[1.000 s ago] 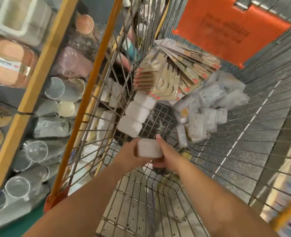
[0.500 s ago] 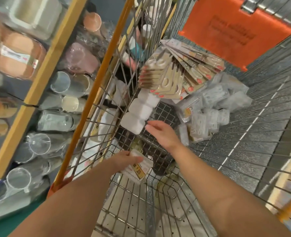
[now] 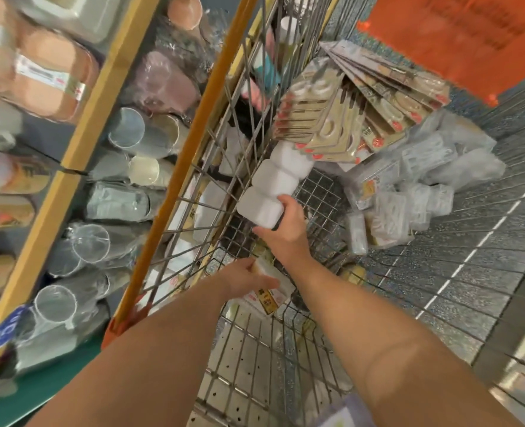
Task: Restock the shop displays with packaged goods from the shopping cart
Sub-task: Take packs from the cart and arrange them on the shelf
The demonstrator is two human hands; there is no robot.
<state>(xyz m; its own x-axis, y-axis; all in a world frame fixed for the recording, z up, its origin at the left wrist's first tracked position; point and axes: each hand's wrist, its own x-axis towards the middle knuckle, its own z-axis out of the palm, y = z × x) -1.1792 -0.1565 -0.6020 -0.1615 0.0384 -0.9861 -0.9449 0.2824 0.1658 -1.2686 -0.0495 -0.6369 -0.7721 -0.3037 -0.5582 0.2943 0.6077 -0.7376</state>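
I look down into a wire shopping cart [image 3: 316,192] that holds packaged goods. My right hand [image 3: 285,224] grips the nearest white packaged block [image 3: 259,209] in a row of three along the cart's left side. My left hand [image 3: 244,277] holds a flat white pack with a yellow label [image 3: 268,295] low in the cart, near me. A fan of beige blister cards [image 3: 344,118] leans at the far end. Clear plastic packs [image 3: 409,192] are heaped on the right.
A yellow-framed shop shelf [image 3: 79,143] to the left carries wrapped glasses, cups and containers. The cart's yellow top rail [image 3: 193,143] runs beside it. An orange flap [image 3: 458,35] closes the cart's far end. Grey tiled floor shows through the mesh on the right.
My right hand let go of the pack both hands held, reached forward and closed on the nearest white block. My left hand kept the labelled pack and stayed low.
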